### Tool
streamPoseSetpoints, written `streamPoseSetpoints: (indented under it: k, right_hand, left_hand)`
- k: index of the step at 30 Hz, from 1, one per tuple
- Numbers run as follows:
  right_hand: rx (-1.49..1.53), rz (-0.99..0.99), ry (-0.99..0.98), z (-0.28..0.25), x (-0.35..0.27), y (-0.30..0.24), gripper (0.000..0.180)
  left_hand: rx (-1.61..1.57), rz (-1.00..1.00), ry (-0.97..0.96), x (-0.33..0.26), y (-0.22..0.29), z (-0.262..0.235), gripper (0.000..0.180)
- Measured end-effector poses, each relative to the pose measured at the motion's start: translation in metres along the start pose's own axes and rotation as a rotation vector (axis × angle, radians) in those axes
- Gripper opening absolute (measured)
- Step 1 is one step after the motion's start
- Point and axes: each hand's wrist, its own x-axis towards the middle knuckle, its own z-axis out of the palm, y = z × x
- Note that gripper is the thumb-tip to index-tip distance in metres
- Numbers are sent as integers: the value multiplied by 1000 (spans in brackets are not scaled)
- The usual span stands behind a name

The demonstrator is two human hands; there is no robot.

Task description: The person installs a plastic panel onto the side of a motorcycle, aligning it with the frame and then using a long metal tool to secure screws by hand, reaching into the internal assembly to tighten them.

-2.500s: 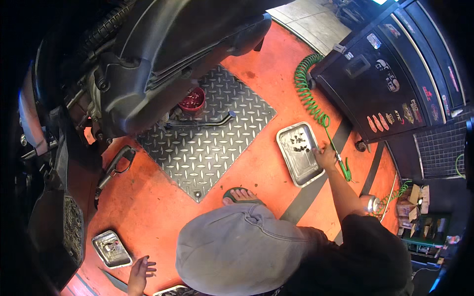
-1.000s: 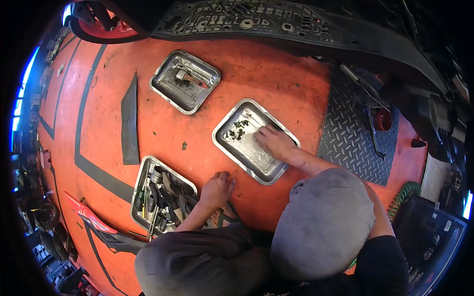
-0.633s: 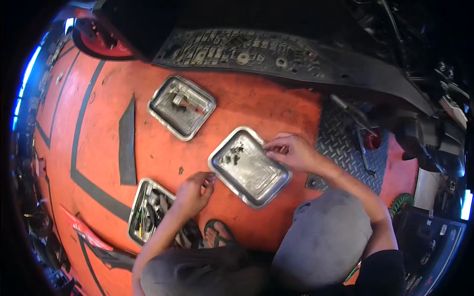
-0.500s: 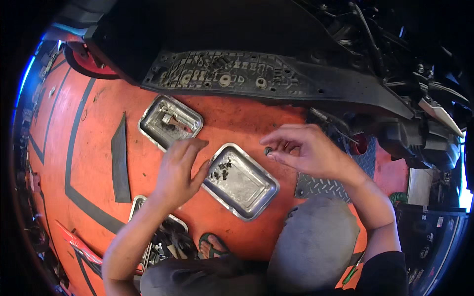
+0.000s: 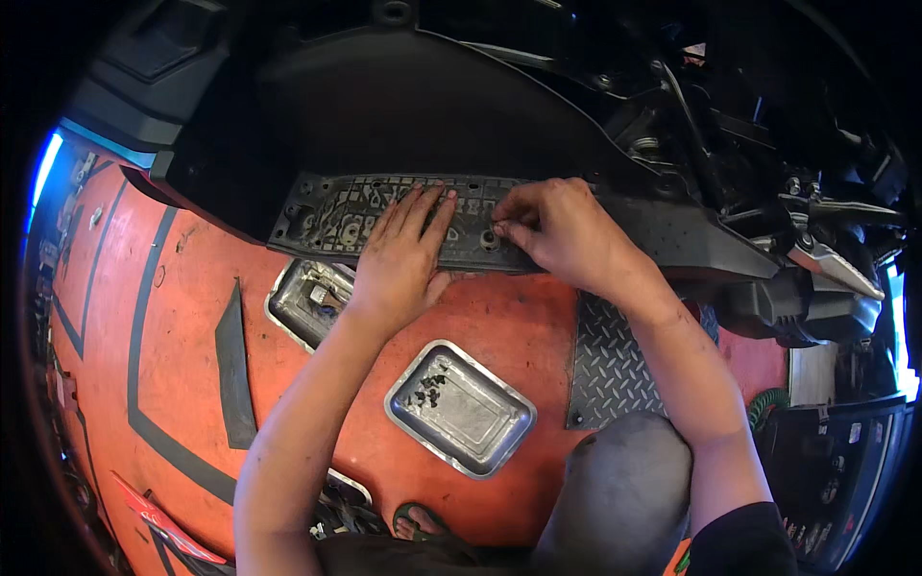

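A black, ribbed footboard (image 5: 322,216) runs along the side of a dark motor vehicle. My left hand (image 5: 399,264) rests on it with the fingers stretched out, its thumb over the lower edge. My right hand (image 5: 571,235) has thumb and fingertips pinched at a round mount (image 5: 490,239) on the footboard. The small dark round piece seen in that grip earlier is mostly hidden by the fingers now. Nearer me on the floor lies a metal tray (image 5: 485,408) with several small black pieces at its left end.
A second metal tray (image 5: 286,312) with parts lies partly behind my left forearm. A long black strip (image 5: 233,370) is on the orange floor (image 5: 192,355). Below my right arm is a diamond-pattern plate (image 5: 615,360). A red panel (image 5: 173,531) lies at lower left.
Both hands have moved up and away from me, from above the trays to the footboard. The left hand has come down flat; the right has brought its pinch to the round mount.
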Motion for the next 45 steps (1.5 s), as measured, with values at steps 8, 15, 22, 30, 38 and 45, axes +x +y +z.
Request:
streamPoseSetpoints:
  k: [8, 15, 22, 30, 38, 45]
  right_hand:
    - [-112, -95, -15, 13, 6, -1, 9]
    - [-236, -143, -7, 19, 7, -1, 11]
    - [-342, -40, 14, 23, 3, -4, 17]
    - [-135, -111, 54, 19, -3, -2, 12]
    - [-187, -21, 21, 17, 1, -6, 12]
    - [-144, -92, 32, 19, 0, -4, 12]
  left_hand:
    - [-31, -34, -5, 1, -2, -2, 85]
    - [-62, -30, 28, 0, 0, -2, 84]
    - [-87, -35, 40, -1, 1, -3, 84]
    - [-66, -43, 33, -1, 3, -2, 85]
    - [-26, -33, 17, 0, 3, -4, 85]
    - [-14, -40, -6, 0, 1, -2, 90]
